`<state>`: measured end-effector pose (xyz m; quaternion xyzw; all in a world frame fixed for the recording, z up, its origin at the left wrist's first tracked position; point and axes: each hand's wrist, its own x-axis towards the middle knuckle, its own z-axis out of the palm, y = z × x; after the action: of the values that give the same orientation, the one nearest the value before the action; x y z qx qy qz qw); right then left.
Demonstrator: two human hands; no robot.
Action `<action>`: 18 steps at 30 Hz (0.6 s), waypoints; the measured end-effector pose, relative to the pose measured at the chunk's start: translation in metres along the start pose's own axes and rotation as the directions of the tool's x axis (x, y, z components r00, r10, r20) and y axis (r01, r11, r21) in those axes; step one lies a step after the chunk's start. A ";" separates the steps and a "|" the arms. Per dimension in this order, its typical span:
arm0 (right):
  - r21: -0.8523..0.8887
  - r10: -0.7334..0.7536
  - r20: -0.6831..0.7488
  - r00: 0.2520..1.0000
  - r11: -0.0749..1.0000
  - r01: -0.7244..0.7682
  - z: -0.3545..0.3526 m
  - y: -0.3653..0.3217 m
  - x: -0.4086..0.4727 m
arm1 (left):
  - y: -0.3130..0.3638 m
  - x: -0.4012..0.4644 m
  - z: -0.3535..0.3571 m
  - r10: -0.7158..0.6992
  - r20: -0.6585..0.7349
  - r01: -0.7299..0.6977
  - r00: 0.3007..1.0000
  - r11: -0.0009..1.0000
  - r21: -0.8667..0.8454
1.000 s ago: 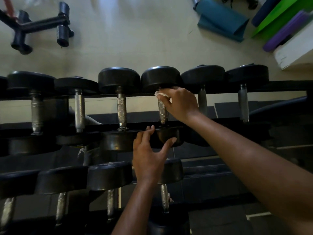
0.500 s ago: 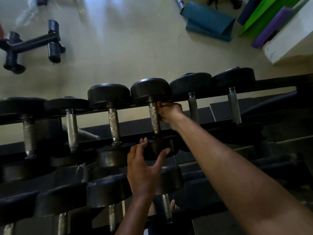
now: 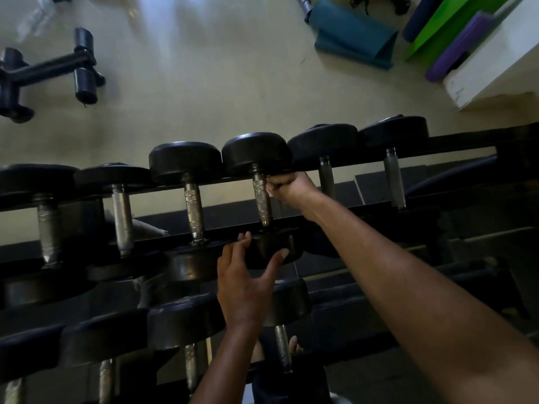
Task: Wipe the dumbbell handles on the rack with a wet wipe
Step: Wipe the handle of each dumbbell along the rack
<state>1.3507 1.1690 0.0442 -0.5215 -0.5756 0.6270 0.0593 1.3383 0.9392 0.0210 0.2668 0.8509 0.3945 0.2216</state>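
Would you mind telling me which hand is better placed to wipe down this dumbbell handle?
Right hand: it is fisted beside the handle. The left hand only steadies the near weight head.

- Pale floor [image 3: 204, 91] is brightly lit, with soft streaks of glare near the top edge.
- The rack [image 3: 408, 147] and black dumbbell heads sit in deep shadow, detail nearly lost.
- Knurled metal handles [image 3: 194, 205] catch small glints.
- Wide-angle lens bends the rack rails at the sides.
- Lower corners are dim and soft; the near forearm looks slightly blurred.
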 end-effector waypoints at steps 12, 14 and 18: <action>-0.594 0.058 0.139 0.989 0.804 0.037 -0.004 0.025 -0.008 | 0.001 0.000 -0.001 0.011 -0.003 -0.011 1.000 1.000 0.003; -0.684 0.023 0.151 0.988 0.724 0.088 -0.008 0.021 -0.013 | 0.001 0.001 -0.002 0.013 -0.006 -0.013 1.000 1.000 0.009; -0.647 -0.495 0.148 0.856 0.607 0.462 -0.011 -0.004 -0.024 | 0.003 0.001 -0.002 0.014 -0.018 -0.014 1.000 1.000 0.024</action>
<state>1.3672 1.1616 0.0640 -0.3491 -0.8757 0.3301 0.0492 1.3375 0.9402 0.0241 0.2718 0.8557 0.3881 0.2081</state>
